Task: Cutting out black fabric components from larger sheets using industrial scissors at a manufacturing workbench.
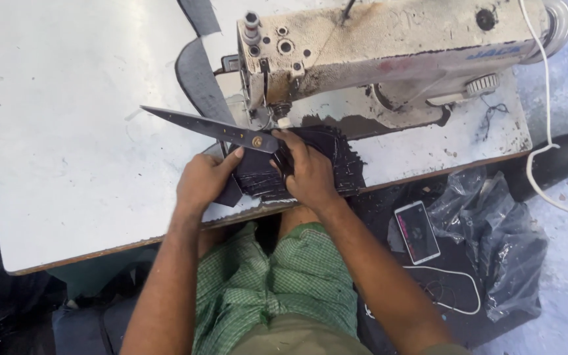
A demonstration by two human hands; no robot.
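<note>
A worn cream sewing machine (389,46) stands on a white table (67,131). In front of its needle lies a fanned stack of black fabric pieces (346,167). My right hand (307,171) is on the stack and holds large dark scissors (212,126), whose closed blades point left over the table. My left hand (205,181) pinches a black fabric piece (231,194) at the stack's left edge. A dark grey fabric strip (198,72) curves away behind the machine.
A phone (417,231) with a white cable lies on a dark surface at the right, beside crumpled plastic bags (501,243). A white cord (540,98) hangs past the machine's right end. My green checked clothing (271,283) shows below the table edge.
</note>
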